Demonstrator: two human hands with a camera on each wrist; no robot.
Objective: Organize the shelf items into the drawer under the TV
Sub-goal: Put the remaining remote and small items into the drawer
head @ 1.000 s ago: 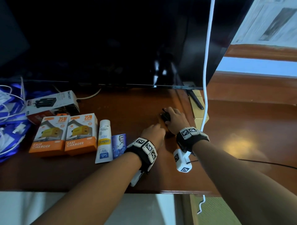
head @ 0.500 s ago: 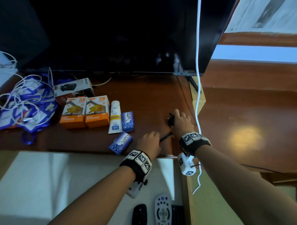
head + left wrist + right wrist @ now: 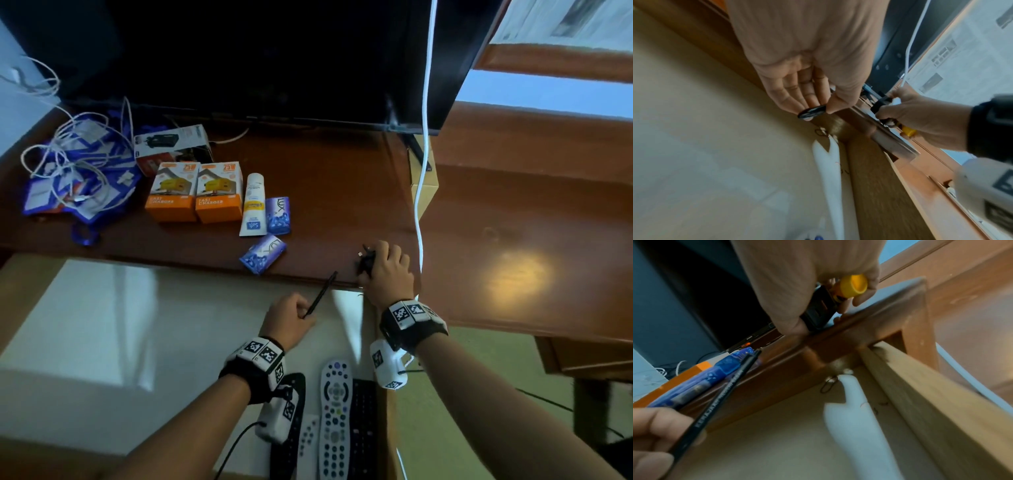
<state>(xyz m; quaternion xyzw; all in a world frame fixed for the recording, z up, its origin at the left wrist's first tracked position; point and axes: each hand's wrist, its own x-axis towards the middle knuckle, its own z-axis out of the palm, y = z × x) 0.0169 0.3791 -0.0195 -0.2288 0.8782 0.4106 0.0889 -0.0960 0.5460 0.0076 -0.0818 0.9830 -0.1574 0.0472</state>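
Observation:
My left hand [image 3: 291, 320] pinches a black pen [image 3: 322, 294] over the back right corner of the open drawer [image 3: 137, 342]. The left wrist view shows the pen's end [image 3: 812, 112] between thumb and fingers. At the shelf's front edge my right hand [image 3: 387, 270] grips a small black object [image 3: 365, 263]. In the right wrist view it holds the black object [image 3: 818, 311] together with a yellow-capped item [image 3: 853, 285]. On the shelf lie two orange charger boxes [image 3: 193, 192], a white tube [image 3: 253, 205] and two purple Lux soap packets [image 3: 263, 253].
Several remotes [image 3: 335, 414] lie at the drawer's front right. A blue bag with tangled white cables [image 3: 75, 178] and a black-and-white box [image 3: 171, 144] sit at the shelf's left. The TV [image 3: 274, 58] stands behind; a white cable [image 3: 423, 171] hangs on the right.
Both hands drew back from mid-shelf to its front edge. My left hand now holds the pen over the open drawer. The view tilted down, revealing the drawer and the remotes.

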